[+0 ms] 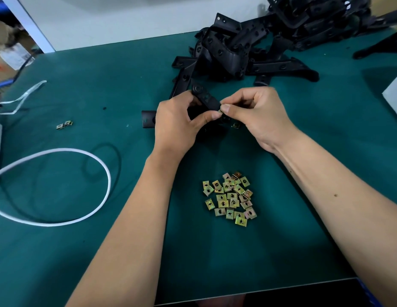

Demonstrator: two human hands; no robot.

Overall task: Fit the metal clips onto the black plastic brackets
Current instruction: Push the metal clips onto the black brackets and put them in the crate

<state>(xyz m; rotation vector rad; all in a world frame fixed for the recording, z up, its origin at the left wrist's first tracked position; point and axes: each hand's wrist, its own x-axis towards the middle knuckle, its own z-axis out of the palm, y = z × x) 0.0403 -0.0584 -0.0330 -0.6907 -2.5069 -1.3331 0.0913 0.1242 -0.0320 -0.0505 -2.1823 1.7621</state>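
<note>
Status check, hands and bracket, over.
Left hand grips bracket. Right hand pinches at its end. Clips piled near. Nothing blocking.

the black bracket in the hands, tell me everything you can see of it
The black bracket is a flat, matte strip that looks like moulded plastic, with a round boss and hole near its far end and another hole along its length. It is held above the green mat, tilted, far end toward the bracket pile. The left hand grips its near side, thumb underneath. The right hand pinches at its near right end, where a glimpse of metal shows; whether a clip is seated there cannot be told.
</note>
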